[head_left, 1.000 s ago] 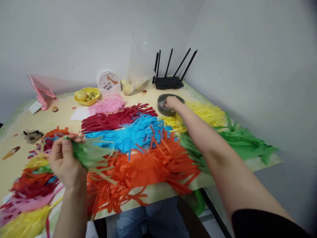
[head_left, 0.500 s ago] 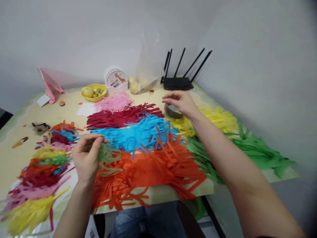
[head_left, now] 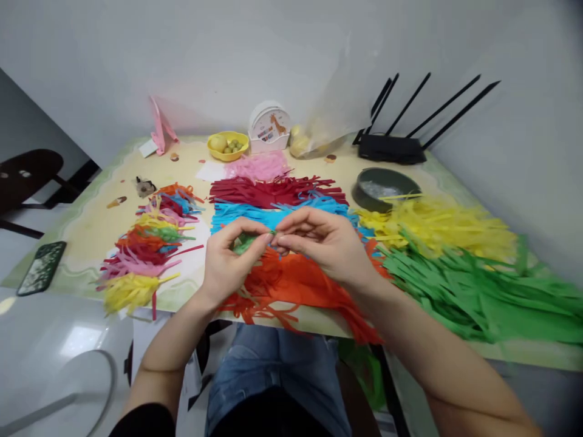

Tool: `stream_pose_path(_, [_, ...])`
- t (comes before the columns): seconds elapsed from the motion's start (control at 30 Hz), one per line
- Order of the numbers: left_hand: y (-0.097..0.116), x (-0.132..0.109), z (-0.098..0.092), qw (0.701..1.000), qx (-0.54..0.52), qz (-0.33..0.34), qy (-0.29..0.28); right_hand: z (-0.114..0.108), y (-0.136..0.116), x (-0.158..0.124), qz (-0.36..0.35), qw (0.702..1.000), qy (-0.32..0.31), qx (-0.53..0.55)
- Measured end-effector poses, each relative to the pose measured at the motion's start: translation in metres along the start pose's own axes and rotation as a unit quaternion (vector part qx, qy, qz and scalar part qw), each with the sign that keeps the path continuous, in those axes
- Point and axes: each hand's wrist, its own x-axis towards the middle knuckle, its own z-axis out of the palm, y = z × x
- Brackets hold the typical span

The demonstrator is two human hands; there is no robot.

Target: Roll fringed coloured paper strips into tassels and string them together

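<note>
My left hand [head_left: 234,258] pinches a small green paper tassel [head_left: 245,243], mostly hidden behind the fingers. Against its fingertips, my right hand [head_left: 321,243] is closed in a pinch at the tassel's top; whether a separate small piece sits between those fingers I cannot make out. Both hands are over blue fringed paper [head_left: 237,212] and orange fringed paper [head_left: 310,282]. Behind these lies dark red fringed paper [head_left: 273,192]. A row of finished-looking multicoloured tassels [head_left: 146,249] lies on the left.
Yellow fringed paper [head_left: 450,227] and green fringed paper [head_left: 478,297] cover the right side. Behind them sit a dark round tin [head_left: 364,197] and a black router [head_left: 392,149]. A yellow fruit bowl [head_left: 228,155] is at the back; a phone [head_left: 42,268] lies at the left edge.
My right hand has come from near the round tin to meet my left hand at the middle. The green tassel has moved with my left hand, and the camera view has shifted.
</note>
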Motion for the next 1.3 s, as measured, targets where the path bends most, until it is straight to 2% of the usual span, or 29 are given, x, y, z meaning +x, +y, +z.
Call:
stream_pose_path(0.2, [0.005,-0.012,-0.012,0.999,-0.030,-0.024,0.005,0.019,-0.004,-0.014,-0.091,0.987,0.040,-0.127])
stream_pose_path(0.3, [0.007,-0.015,-0.013,0.997,-0.059,-0.056,-0.008,0.023,-0.003,-0.018,-0.113,0.976,0.052,-0.177])
stream_pose_path(0.47, [0.008,-0.017,-0.013,0.993,-0.085,-0.082,-0.031,0.022,-0.001,-0.022,-0.091,0.985,0.029,-0.147])
stream_pose_path(0.67, [0.008,-0.019,-0.011,0.996,-0.052,-0.053,-0.055,0.014,0.000,-0.026,-0.086,0.982,0.017,-0.169])
stream_pose_path(0.93, [0.006,-0.027,-0.006,0.994,-0.079,-0.072,-0.016,0.014,0.008,-0.027,-0.028,0.998,-0.006,-0.047])
stream_pose_path(1.1, [0.008,-0.032,-0.008,0.996,-0.066,-0.042,-0.045,0.017,0.009,-0.031,-0.060,0.996,0.024,-0.061])
stream_pose_path(1.2, [0.007,-0.037,-0.005,0.999,-0.040,-0.017,-0.003,0.015,0.005,-0.032,-0.084,0.992,0.006,-0.095])
stream_pose_path(1.3, [0.007,-0.040,-0.002,0.998,-0.053,-0.031,0.023,0.012,0.003,-0.034,-0.106,0.988,-0.002,-0.116])
